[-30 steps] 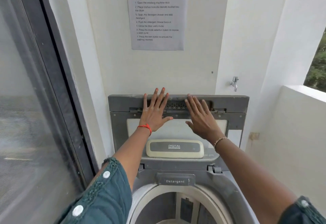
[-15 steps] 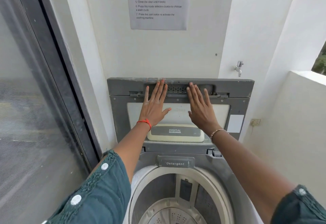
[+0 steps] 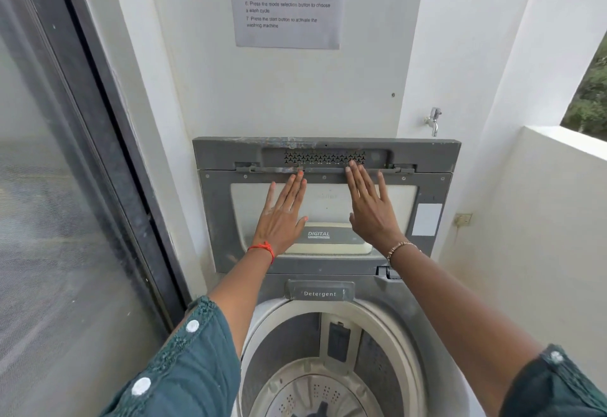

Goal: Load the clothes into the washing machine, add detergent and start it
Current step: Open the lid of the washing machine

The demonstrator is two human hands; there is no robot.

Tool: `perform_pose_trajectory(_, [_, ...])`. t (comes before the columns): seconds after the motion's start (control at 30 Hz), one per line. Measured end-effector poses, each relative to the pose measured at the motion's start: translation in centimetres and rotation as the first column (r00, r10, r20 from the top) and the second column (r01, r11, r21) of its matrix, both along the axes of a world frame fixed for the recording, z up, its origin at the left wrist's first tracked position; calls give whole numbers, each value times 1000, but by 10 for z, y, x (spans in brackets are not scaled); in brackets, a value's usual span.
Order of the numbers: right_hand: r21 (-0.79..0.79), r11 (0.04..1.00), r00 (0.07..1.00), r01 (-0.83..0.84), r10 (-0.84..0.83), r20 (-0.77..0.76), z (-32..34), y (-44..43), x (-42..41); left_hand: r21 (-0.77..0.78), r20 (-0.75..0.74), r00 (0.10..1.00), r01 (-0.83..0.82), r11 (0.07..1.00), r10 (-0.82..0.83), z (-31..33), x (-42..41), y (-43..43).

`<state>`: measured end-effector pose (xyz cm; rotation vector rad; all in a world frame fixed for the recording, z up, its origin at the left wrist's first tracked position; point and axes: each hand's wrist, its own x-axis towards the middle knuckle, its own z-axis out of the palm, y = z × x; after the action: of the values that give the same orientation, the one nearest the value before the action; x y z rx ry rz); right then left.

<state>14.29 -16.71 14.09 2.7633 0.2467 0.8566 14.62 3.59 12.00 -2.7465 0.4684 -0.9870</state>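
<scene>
Lid [image 3: 325,206] raised upright above empty drum [image 3: 325,383].
Left hand [image 3: 282,216], right hand [image 3: 371,212] flat, open, gripping nothing; may drop if released.

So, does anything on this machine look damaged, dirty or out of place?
Nothing is broken or spilled. The raised grey plastic lid is dusty, with worn, blotchy patches along its top edge. Both flat hands, left hand and right hand, lie on it. The round steel drum shows no clothes.

The drum [image 3: 328,393] mouth lies open below; the raised lid [image 3: 223,219] blocks the wall behind.
</scene>
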Motion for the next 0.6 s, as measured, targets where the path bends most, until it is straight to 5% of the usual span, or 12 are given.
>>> perform_pose_trajectory(0.33, [38,999,998,-10,13,-67,-5,-41,-51,-122,-52,971,225,967,-232,7,-16,-63])
perform_pose_trajectory(0.6, [74,979,961,192,-173,-215,-5,-114,-123,-182,-157,761,604,776,-629,0,-49,-167])
